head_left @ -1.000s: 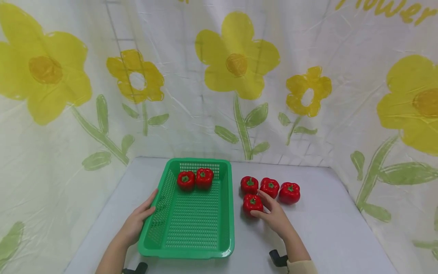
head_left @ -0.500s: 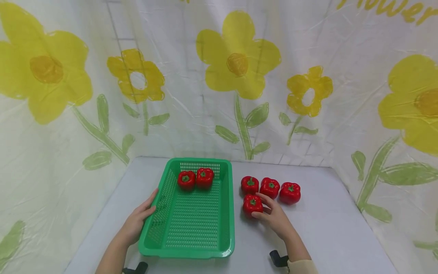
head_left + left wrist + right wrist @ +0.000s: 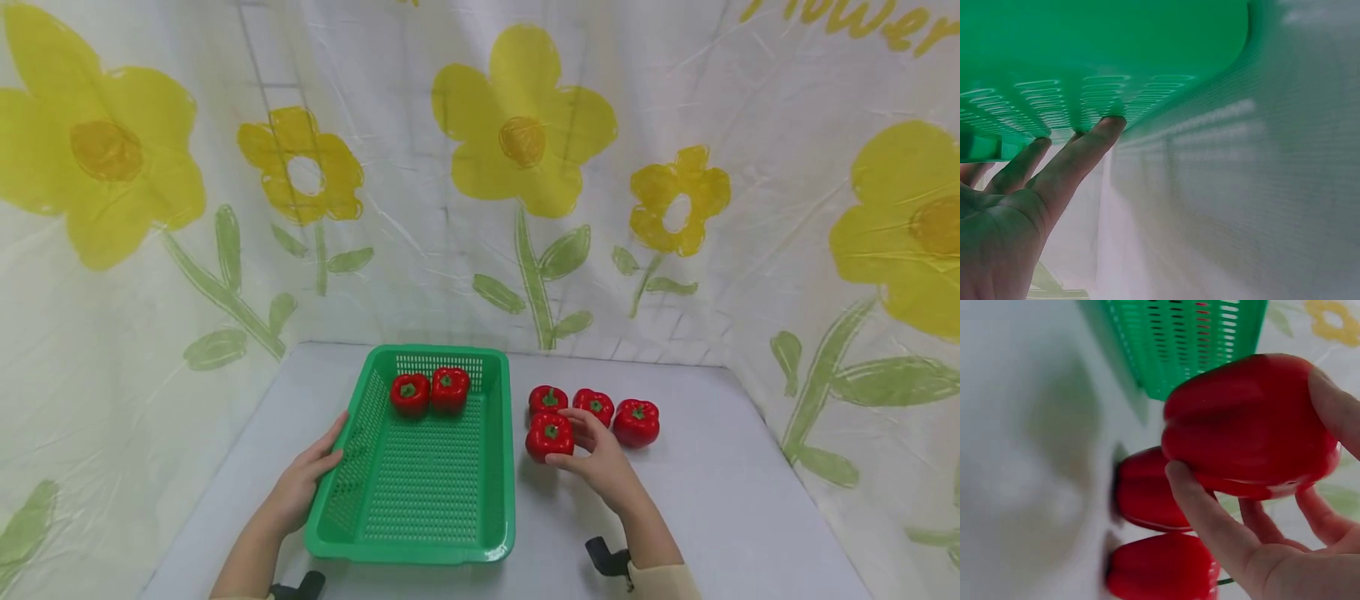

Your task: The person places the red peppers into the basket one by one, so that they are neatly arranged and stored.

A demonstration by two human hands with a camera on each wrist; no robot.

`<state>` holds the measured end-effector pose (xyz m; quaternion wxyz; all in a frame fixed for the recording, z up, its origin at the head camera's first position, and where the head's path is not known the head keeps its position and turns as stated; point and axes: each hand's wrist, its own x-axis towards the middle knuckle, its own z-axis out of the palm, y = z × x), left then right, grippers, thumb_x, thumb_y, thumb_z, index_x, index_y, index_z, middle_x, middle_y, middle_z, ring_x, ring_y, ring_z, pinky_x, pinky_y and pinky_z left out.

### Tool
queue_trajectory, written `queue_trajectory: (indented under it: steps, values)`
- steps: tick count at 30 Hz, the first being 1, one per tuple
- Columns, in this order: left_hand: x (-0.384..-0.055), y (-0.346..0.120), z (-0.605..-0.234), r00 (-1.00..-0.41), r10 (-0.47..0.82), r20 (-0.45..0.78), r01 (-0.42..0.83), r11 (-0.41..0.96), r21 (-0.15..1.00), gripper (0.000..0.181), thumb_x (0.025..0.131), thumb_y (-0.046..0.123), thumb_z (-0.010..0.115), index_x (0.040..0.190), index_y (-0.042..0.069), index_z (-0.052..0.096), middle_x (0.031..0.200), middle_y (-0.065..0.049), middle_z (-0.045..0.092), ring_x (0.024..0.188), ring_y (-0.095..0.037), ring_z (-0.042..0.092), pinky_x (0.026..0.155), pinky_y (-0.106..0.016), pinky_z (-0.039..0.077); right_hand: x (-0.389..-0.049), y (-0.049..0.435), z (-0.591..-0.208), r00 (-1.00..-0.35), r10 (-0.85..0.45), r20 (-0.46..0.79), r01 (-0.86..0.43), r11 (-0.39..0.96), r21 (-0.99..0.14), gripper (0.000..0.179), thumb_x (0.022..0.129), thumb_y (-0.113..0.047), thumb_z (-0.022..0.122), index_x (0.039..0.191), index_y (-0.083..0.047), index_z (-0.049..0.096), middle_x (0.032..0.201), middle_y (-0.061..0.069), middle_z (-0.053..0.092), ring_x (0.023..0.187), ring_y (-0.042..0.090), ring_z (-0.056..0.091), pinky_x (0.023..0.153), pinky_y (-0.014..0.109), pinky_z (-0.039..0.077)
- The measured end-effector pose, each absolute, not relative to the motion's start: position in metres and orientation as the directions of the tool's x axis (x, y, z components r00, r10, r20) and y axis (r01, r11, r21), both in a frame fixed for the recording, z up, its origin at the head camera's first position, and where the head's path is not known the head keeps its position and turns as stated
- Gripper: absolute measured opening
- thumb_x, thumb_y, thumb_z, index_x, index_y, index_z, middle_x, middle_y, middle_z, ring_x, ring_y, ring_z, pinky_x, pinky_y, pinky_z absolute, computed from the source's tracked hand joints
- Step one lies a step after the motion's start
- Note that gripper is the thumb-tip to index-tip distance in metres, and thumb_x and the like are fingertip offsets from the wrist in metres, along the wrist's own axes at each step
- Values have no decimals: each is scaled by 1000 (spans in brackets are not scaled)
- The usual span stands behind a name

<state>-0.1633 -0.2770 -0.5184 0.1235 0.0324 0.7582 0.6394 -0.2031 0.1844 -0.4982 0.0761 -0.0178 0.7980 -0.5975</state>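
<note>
My right hand [image 3: 602, 467] holds a red bell pepper [image 3: 550, 437] between thumb and fingers, just in front of the loose peppers. In the right wrist view the held bell pepper [image 3: 1254, 425] is raised above the table, standing higher than the peppers behind it. My left hand [image 3: 300, 483] rests against the left side of a green plastic basket [image 3: 501, 500]. In the left wrist view, fairly straight fingers [image 3: 1072, 165] touch its slotted outer wall. Two red bell peppers, a left one [image 3: 410, 396] and a right one [image 3: 450, 390], sit at the basket's far end.
On the table [image 3: 712, 500], right of the basket, lie three more red bell peppers: a left one [image 3: 546, 397], a middle one [image 3: 596, 403] and a right one [image 3: 636, 423]. A white curtain [image 3: 405, 275] printed with yellow flowers hangs behind and at both sides.
My right hand has lifted the bell pepper, which now sits slightly farther up and left in the head view, overlapping the peppers behind. My left hand and the basket have stayed put.
</note>
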Motion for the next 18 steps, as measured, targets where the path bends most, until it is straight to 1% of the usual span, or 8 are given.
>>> queue_trajectory:
  steps: [5, 8, 13, 18]
  values:
    - [-164, -276, -517, -966, 218, -140, -99, 191, 977, 58, 110, 34, 32, 164, 29, 10, 171, -1, 0, 156, -36, -2, 117, -49, 17, -202, 180, -486, -991, -100, -87, 57, 273, -960, 81, 71, -29, 92, 140, -24, 50, 144, 8, 52, 134, 38, 49, 88, 45, 61]
    - [-165, -276, -517, -967, 212, -138, -97, 195, 976, 58, 110, 34, 33, 163, 29, 11, 171, 0, 1, 156, -35, -1, 117, -49, 16, -203, 177, -479, -992, -97, -75, 48, 259, -965, 81, 72, -29, 92, 140, -24, 49, 144, 8, 51, 133, 37, 49, 88, 45, 61]
    - [-164, -276, -519, -967, 205, -150, -111, 191, 975, 57, 110, 33, 33, 163, 29, 12, 171, 1, 2, 156, -34, -2, 119, -50, 14, -206, 171, -470, -993, -99, -59, 31, 256, -966, 81, 71, -32, 93, 139, -25, 50, 143, 6, 51, 128, 36, 53, 87, 44, 62]
    - [-163, -277, -519, -967, 200, -157, -119, 189, 975, 57, 110, 33, 34, 163, 30, 13, 171, 0, 2, 156, -35, -3, 119, -52, 14, -210, 164, -462, -995, -87, -47, 24, 254, -967, 79, 69, -33, 93, 137, -27, 51, 143, 4, 51, 123, 35, 55, 86, 42, 62]
